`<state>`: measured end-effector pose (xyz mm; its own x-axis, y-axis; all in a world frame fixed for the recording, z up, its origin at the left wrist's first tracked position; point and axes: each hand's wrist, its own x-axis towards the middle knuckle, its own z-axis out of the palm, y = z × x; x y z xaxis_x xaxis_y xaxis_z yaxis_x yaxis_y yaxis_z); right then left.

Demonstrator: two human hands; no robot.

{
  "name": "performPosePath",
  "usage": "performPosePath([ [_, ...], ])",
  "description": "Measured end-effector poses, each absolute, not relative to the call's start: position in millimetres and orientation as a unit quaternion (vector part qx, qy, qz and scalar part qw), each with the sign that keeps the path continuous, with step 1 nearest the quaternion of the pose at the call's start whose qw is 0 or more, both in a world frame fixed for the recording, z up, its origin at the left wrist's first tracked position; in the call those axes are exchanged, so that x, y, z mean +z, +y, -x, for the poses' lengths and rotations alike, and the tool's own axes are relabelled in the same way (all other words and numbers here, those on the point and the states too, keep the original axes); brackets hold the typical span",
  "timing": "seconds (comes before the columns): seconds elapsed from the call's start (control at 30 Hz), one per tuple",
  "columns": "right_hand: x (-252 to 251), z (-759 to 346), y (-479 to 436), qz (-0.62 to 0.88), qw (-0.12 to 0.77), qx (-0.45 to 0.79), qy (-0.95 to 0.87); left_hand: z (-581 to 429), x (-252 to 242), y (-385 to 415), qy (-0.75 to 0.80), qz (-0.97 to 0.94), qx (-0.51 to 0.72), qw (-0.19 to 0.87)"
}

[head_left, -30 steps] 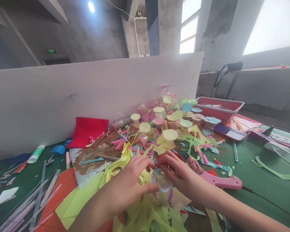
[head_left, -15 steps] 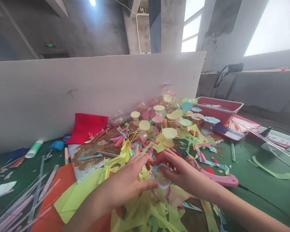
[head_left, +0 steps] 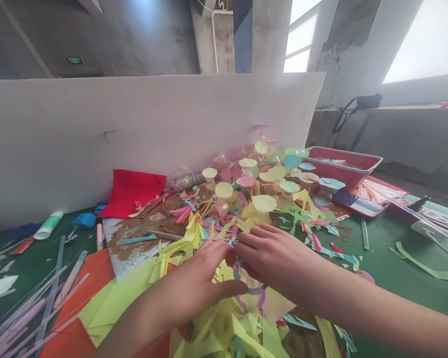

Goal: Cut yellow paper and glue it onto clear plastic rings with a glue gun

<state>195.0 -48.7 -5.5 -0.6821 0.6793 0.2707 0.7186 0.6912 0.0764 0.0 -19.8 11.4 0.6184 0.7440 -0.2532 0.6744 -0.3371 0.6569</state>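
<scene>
My left hand (head_left: 194,283) and my right hand (head_left: 276,256) meet over a heap of coloured paper scraps (head_left: 224,318). Between them they pinch a small clear plastic cup with a purple rim (head_left: 251,293). The left thumb presses the cup's side and the left fingers reach over its top. The right fingers curl over the cup from the other side and hide most of it. Beyond the hands stand several small clear cups capped with coloured paper discs (head_left: 263,203).
A white board (head_left: 134,129) walls off the back of the green table (head_left: 395,268). A red sheet (head_left: 132,191), a pink tray (head_left: 343,166), a glue stick (head_left: 48,224), clear strips (head_left: 41,303) and an orange sheet (head_left: 93,283) lie around.
My right hand has shifted left and forward over the cup and now covers the pink tool that lay to its right. The view has tilted slightly.
</scene>
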Motion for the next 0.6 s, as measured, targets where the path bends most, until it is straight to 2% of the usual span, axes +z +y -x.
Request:
performPosePath([
  [0.33, -3.4, -201.5, -54.7, 0.367, 0.126, -0.046, -0.921, 1.0, 10.7, -19.0, 0.434, -0.816, 0.030, 0.381],
  [0.6, -19.9, -205.5, -58.1, 0.395, 0.235, 0.025, -0.888, -1.3, 14.6, -20.5, 0.436, -0.817, 0.028, 0.376],
])
